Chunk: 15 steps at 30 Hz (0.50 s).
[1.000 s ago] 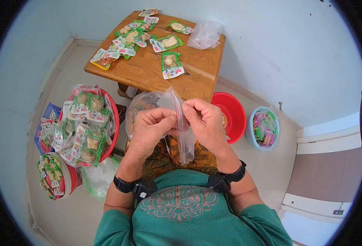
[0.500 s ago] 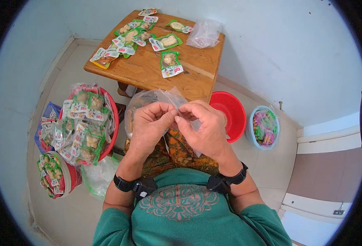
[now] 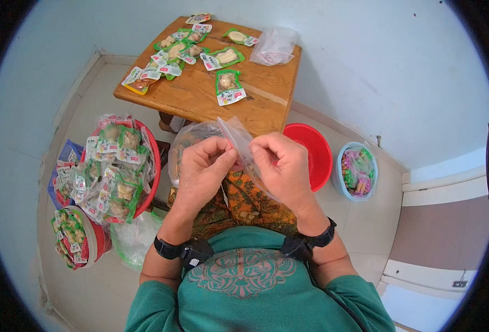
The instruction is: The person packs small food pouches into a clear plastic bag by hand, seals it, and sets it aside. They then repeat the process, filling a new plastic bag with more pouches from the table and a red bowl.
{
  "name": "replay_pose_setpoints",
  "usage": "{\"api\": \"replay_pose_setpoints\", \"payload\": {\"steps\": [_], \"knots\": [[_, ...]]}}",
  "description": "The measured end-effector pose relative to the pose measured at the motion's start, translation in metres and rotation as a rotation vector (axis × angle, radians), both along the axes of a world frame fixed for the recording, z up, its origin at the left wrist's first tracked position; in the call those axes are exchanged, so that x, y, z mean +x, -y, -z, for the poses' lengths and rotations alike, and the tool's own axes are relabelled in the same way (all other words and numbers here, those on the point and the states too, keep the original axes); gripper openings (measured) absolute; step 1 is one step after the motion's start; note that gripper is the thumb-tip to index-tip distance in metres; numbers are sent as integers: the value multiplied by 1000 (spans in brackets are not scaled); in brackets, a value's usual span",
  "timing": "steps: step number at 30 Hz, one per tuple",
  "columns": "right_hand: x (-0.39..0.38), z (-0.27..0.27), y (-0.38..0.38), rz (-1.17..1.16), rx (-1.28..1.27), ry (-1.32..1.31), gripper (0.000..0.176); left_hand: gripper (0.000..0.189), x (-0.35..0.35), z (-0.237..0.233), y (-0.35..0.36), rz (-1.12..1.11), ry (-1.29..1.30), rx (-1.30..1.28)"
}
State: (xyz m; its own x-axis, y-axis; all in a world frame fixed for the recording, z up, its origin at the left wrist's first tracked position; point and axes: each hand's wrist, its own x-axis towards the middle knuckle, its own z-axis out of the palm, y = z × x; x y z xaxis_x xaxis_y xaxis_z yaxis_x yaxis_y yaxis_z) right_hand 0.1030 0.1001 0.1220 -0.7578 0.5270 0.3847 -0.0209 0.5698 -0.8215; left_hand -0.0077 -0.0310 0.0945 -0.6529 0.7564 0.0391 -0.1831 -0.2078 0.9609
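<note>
A clear plastic bag with a red line along its top edge is held up over my lap. My left hand pinches its left side between thumb and fingers. On the right side, my right hand grips the same bag with its fingers closed. Behind my left hand, a larger clear bag with brownish contents rests near my knees.
A wooden table ahead bears several food packets and a stack of clear bags. On the left stands a red basin heaped with packets, beside a bucket. To the right are a red tub and a light-blue basket.
My hands have moved slightly apart, and the clear bag now stretches between them with its edge standing higher.
</note>
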Motion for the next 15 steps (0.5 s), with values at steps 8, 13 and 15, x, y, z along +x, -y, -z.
{"api": "replay_pose_setpoints", "payload": {"steps": [8,13,15], "knots": [[4,-8,-12,247,97,-154,3,4,-4,-1,9,-262,-251,-155],[3,-6,-4,276,326,-315,11,3,1,-1,3,-461,-582,-209],[2,-9,-4,244,524,-410,15,5,-1,-4,3,-564,-775,-233]]}}
